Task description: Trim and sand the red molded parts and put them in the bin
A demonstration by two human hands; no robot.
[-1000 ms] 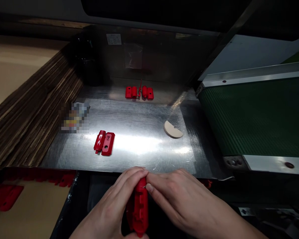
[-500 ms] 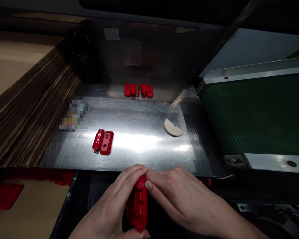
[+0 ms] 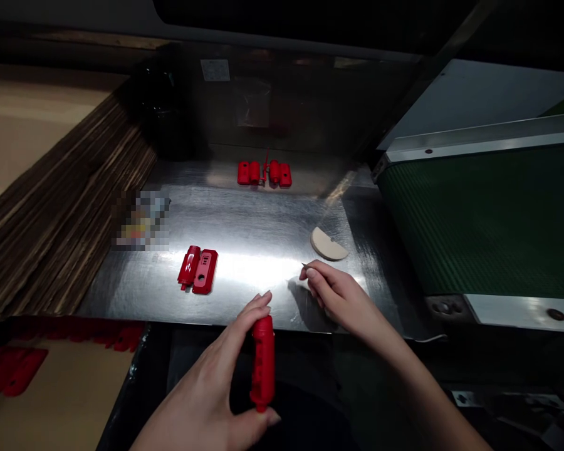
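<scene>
1. Left hand [image 3: 207,382]: grip closed on the held red part [image 3: 264,363], fingers at its top end, thumb under the bottom. Part is roughly upright, off the surface [image 3: 263,219], on the wearer's side of the front edge.
2. Right hand [image 3: 338,293]: grip pinched on a small pointed item [image 3: 304,265] (too small to identify), well apart from that part, near the beige half-disc [image 3: 328,244].
3. Progress, my read: held part is mid-handling, not set down. Whether it's finished, can't tell.
4. Front-left red piece [image 3: 205,272] lies on the surface, in neither hand. Rear red set [image 3: 274,171] too, thin stem standing mid-set; likely untouched stock or samples.
5. More red pieces [image 3: 23,373] lie lower left. Done or waiting, can't tell.
</scene>
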